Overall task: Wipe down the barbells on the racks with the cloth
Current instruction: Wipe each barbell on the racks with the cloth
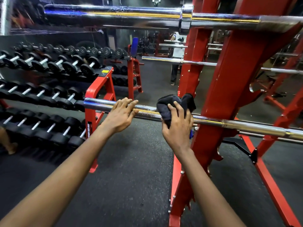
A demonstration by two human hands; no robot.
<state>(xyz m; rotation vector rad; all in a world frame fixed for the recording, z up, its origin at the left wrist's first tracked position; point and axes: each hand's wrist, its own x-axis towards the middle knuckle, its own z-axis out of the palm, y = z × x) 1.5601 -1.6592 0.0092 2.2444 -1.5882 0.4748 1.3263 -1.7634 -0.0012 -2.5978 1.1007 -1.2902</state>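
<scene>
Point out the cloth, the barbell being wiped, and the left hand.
cloth (170, 99), head view, top of the bunched fabric.
barbell (98, 104), head view, bare chrome end of the sleeve.
left hand (120, 117), head view, back of the hand.

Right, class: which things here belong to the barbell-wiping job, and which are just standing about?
Job: dark cloth, gripped by right hand; lower barbell, touched by left hand; upper barbell; red barbell rack.
Standing about: dumbbells; dumbbell rack.

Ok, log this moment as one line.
stage: wiping lower barbell | right hand: grips cloth on it | left hand: open, fingers on it
</scene>
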